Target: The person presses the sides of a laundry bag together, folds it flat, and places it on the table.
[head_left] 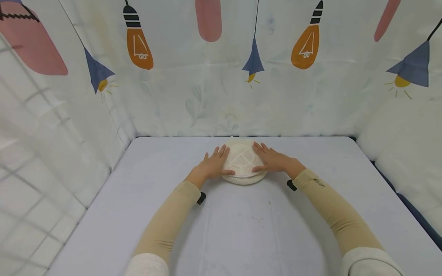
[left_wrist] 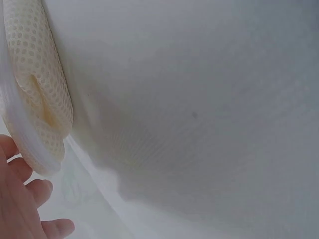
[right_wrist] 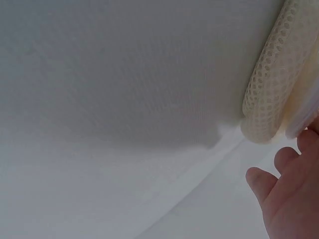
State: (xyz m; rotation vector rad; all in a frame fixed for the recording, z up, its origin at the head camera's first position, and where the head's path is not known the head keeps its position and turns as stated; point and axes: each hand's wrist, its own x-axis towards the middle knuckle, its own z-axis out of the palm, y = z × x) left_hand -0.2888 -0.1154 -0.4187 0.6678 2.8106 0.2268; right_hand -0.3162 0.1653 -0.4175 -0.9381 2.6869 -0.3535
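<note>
A rounded cream mesh bag (head_left: 241,160) lies near the far edge of the table, its top crossed by seams. On its left side rests my left hand (head_left: 212,165), fingers spread and thumb along the near part. My right hand (head_left: 272,159) touches the opposite side with extended fingers. The left wrist view shows the bag's mesh wall (left_wrist: 37,55) with a white band along it, beside the left fingers (left_wrist: 40,191). From the right wrist, a thick mesh edge (right_wrist: 271,74) appears above the right fingers (right_wrist: 261,181). The bag's underside is hidden.
A white-covered table (head_left: 238,230) spreads beneath both arms, with a few small specks on it. Behind it hangs a white curtain (head_left: 207,96) printed with lamps and bulbs. More white fabric (head_left: 51,153) encloses the left side, and the right side too.
</note>
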